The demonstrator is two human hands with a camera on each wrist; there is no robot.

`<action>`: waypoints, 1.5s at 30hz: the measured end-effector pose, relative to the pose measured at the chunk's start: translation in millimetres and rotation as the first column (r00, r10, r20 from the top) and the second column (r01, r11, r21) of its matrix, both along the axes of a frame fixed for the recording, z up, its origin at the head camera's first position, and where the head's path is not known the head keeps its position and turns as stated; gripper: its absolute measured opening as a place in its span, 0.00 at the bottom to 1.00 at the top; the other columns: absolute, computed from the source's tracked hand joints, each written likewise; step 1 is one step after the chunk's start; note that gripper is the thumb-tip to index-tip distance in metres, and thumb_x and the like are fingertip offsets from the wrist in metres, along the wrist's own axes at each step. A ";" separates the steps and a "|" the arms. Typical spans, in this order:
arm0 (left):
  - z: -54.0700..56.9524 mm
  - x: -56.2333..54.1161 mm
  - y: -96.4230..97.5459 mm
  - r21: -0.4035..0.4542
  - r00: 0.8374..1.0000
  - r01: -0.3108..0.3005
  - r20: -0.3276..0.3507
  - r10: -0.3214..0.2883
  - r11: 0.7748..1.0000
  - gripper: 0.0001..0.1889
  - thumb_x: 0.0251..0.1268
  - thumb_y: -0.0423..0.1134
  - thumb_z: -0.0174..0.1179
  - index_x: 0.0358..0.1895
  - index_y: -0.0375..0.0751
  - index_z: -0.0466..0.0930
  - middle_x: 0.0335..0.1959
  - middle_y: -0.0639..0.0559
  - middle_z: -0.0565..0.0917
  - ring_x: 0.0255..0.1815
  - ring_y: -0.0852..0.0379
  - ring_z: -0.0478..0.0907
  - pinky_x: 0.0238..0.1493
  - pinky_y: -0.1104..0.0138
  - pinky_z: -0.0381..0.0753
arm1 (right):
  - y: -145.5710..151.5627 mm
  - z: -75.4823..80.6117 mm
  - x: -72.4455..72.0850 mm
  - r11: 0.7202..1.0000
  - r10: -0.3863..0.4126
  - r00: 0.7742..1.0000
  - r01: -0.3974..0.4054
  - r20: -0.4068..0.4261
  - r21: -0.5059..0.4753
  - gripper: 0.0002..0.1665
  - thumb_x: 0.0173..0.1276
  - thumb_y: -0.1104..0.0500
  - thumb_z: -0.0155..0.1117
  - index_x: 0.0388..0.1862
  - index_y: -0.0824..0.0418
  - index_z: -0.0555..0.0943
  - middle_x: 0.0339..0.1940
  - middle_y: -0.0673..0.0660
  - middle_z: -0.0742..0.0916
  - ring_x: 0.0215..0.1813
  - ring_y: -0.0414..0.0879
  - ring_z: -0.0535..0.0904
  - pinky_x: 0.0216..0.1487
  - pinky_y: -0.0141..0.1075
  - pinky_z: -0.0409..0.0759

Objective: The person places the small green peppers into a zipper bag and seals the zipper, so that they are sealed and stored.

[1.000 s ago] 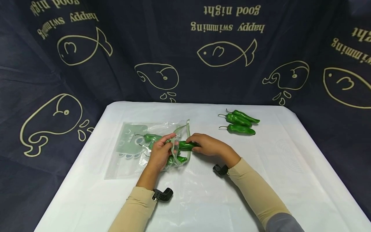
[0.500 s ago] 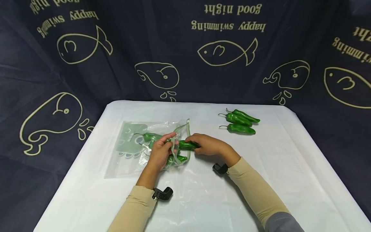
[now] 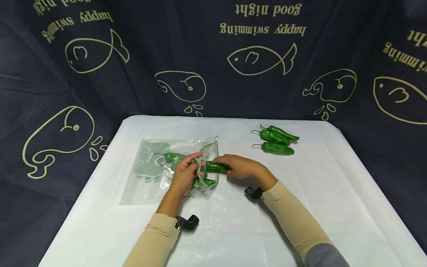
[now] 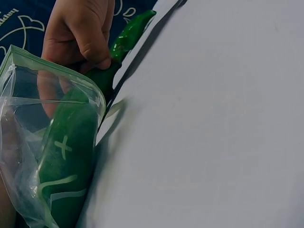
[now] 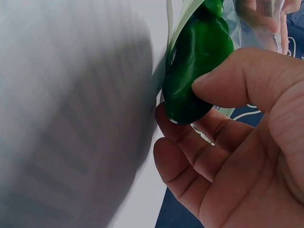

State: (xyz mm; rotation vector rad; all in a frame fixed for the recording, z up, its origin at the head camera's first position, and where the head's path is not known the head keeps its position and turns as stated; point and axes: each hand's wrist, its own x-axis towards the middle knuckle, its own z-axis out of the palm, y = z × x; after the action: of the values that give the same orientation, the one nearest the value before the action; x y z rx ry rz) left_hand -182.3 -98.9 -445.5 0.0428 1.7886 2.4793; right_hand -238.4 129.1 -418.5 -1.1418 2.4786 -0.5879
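Observation:
A clear zip bag (image 3: 133, 193) with a green cartoon print lies on its side, its mouth facing right. Several green chili peppers are inside, one of them an upper pepper (image 3: 171, 157) seen through the plastic. My left hand (image 3: 183, 178) pinches the bag's green-edged opening between thumb and fingers. At that opening my right hand (image 3: 238, 165) holds a green chili pepper (image 3: 217, 167) by its blunt end, thumb (image 5: 223, 85) on one side and fingers beneath. This pepper lies partly within the mouth; in the left wrist view the bag (image 4: 52, 85) stands beside my right hand (image 4: 80, 33).
Three more green chili peppers lie together at the back right: a front pepper (image 3: 277, 148), a middle pepper (image 3: 275, 138) and a rear pepper (image 3: 283, 132). A white cloth covers the table (image 3: 267, 230). Behind it hangs a dark blue curtain (image 3: 213, 96) with fish drawings.
My right hand's fingers have shifted very slightly left along the pepper at the bag's mouth. The left hand keeps its hold on the edge, and the three peppers at the back stay put.

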 end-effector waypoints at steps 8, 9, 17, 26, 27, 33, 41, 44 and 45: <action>0.8 0.2 0.7 0.014 1.000 -0.012 -0.003 0.012 1.000 0.24 0.69 0.21 0.47 0.67 0.26 0.70 0.65 0.40 0.71 0.42 0.61 0.81 0.29 0.74 0.81 | -1.9 2.9 1.4 0.999 0.007 1.000 -0.007 0.007 -0.037 0.37 0.65 0.72 0.59 0.73 0.57 0.70 0.62 0.59 0.79 0.64 0.52 0.73 0.65 0.48 0.72; 0.6 0.1 0.7 0.014 1.000 -0.012 -0.005 0.012 1.000 0.24 0.69 0.21 0.46 0.67 0.26 0.69 0.65 0.40 0.71 0.42 0.61 0.81 0.29 0.74 0.81 | -2.1 2.8 1.4 0.999 0.009 1.000 -0.009 0.005 -0.044 0.37 0.65 0.72 0.59 0.73 0.57 0.70 0.62 0.59 0.79 0.64 0.52 0.74 0.65 0.48 0.73; -2.1 -1.0 0.8 0.029 1.000 -0.007 -0.011 0.007 1.000 0.24 0.68 0.20 0.46 0.67 0.24 0.68 0.66 0.39 0.70 0.42 0.60 0.81 0.29 0.74 0.81 | -4.3 -2.5 -0.7 0.997 -0.016 1.000 0.017 0.007 -0.074 0.35 0.67 0.71 0.58 0.72 0.55 0.71 0.67 0.57 0.78 0.68 0.51 0.71 0.68 0.47 0.70; -0.8 1.0 1.2 0.020 1.000 -0.009 -0.009 0.010 1.000 0.24 0.68 0.21 0.46 0.67 0.26 0.70 0.67 0.39 0.70 0.42 0.61 0.81 0.29 0.74 0.81 | -8.3 -2.9 -1.2 0.995 -0.020 1.000 0.019 -0.004 -0.096 0.28 0.69 0.69 0.60 0.68 0.56 0.75 0.62 0.54 0.81 0.63 0.48 0.75 0.64 0.45 0.74; -0.7 1.1 1.2 0.019 1.000 -0.010 -0.008 0.010 1.000 0.24 0.68 0.21 0.46 0.67 0.26 0.70 0.67 0.39 0.70 0.42 0.61 0.81 0.29 0.74 0.81 | -8.6 -2.7 -1.5 0.995 -0.020 1.000 0.020 -0.005 -0.096 0.27 0.69 0.68 0.60 0.67 0.55 0.75 0.61 0.53 0.82 0.61 0.47 0.76 0.62 0.45 0.75; -1.2 -0.5 0.7 0.016 1.000 -0.008 -0.011 0.008 1.000 0.24 0.68 0.21 0.46 0.67 0.24 0.69 0.69 0.38 0.68 0.44 0.60 0.81 0.30 0.74 0.81 | -11.2 -1.6 -2.7 0.994 -0.020 0.999 0.016 -0.026 -0.109 0.24 0.70 0.68 0.61 0.64 0.57 0.76 0.55 0.53 0.83 0.54 0.47 0.79 0.56 0.44 0.78; 0.3 0.3 0.8 0.025 1.000 -0.006 -0.003 0.006 1.000 0.24 0.69 0.21 0.46 0.68 0.25 0.69 0.69 0.38 0.68 0.43 0.60 0.81 0.29 0.74 0.81 | -15.2 -4.3 -4.8 0.991 -0.048 0.998 0.044 -0.031 -0.129 0.24 0.71 0.66 0.61 0.65 0.59 0.77 0.51 0.55 0.83 0.52 0.47 0.78 0.55 0.43 0.78; -0.3 -0.5 0.8 0.026 1.000 -0.004 -0.006 0.004 1.000 0.24 0.69 0.21 0.46 0.68 0.25 0.69 0.70 0.37 0.67 0.43 0.61 0.81 0.30 0.74 0.81 | -16.6 -5.1 -5.5 0.989 -0.041 0.999 0.036 -0.029 -0.145 0.23 0.71 0.66 0.61 0.65 0.59 0.78 0.50 0.54 0.82 0.51 0.47 0.77 0.53 0.43 0.77; -0.7 -0.9 0.8 0.027 1.000 -0.002 -0.008 0.002 1.000 0.24 0.69 0.21 0.46 0.68 0.25 0.69 0.70 0.36 0.67 0.43 0.61 0.81 0.30 0.74 0.81 | -17.0 -5.3 -5.7 0.988 -0.039 0.999 0.034 -0.028 -0.150 0.23 0.71 0.66 0.61 0.65 0.59 0.78 0.50 0.54 0.82 0.50 0.47 0.77 0.53 0.43 0.77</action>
State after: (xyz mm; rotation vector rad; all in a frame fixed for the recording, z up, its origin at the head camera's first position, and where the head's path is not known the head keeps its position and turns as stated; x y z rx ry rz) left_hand -183.2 -98.1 -446.3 0.0533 1.7590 2.5083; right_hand -244.0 112.1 -423.8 -1.1696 2.5217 -0.7839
